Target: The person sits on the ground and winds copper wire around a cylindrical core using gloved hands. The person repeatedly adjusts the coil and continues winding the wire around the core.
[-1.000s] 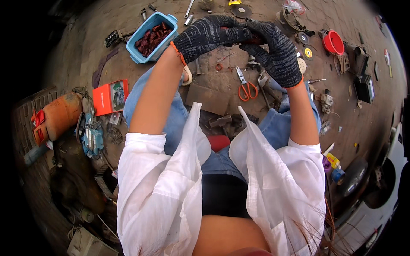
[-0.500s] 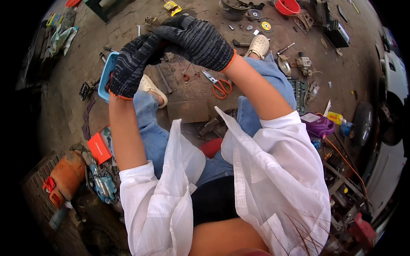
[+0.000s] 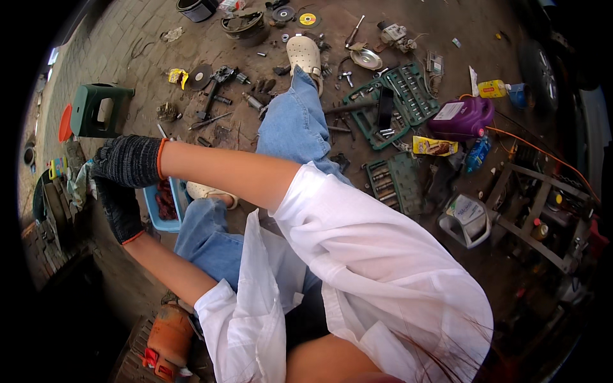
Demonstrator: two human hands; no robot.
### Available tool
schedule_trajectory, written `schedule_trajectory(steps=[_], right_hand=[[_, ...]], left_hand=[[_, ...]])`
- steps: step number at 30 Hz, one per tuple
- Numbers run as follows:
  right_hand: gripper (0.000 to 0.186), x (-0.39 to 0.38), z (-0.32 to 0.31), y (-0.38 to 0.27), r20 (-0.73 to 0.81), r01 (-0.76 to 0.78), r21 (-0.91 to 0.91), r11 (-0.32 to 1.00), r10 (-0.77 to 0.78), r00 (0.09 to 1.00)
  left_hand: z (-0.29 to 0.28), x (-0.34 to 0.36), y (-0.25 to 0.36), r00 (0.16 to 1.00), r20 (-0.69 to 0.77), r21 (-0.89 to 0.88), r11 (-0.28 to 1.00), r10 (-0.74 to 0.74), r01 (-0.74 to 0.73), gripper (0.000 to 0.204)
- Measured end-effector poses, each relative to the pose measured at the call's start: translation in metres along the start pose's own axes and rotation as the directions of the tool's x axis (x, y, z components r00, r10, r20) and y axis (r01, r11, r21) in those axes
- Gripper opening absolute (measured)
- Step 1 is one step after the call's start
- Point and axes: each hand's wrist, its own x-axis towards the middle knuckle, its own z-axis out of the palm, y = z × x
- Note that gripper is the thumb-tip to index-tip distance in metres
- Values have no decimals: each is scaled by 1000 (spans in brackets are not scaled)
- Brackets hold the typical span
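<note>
Both of my hands wear dark grey knitted gloves with orange cuffs, and they meet at the far left. My right hand lies over the fingers of my left hand, with its own fingers curled round. Whatever is between them is hidden by the gloves; dark fabric makes it hard to part from them. Just right of my left hand, a light blue plastic basin holds dark reddish pieces. A green plastic stool stands beyond my hands.
Tools and metal parts lie about the ground, with green socket sets to the right. A purple jug, a grey jug and a metal frame stand farther right. An orange gas cylinder is at the lower left.
Both hands have swung together to the left, past the blue basin, and stay joined. The view has shifted, bringing the green stool and the socket sets more fully into sight.
</note>
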Motion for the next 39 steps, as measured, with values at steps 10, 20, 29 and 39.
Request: schedule_trajectory(steps=[10,20,29,39], right_hand=[[42,24,-20,-6,61,51,-228,972,-38,997],[62,17,-135,4,-443,-204,-320,925,43,895],[38,-287,-267,163,-709,-736,492,465,705,-29],[48,-535,-318,353,-451,-810,-571,-136,876,171]], left_hand=[[18,6,18,998,-66,-37,999,15,-18,47],[64,15,-2,998,55,143,988,41,-49,38],[55,3,-30,990,137,23,999,-26,23,35],[18,-16,-48,999,44,445,895,-2,-18,36]])
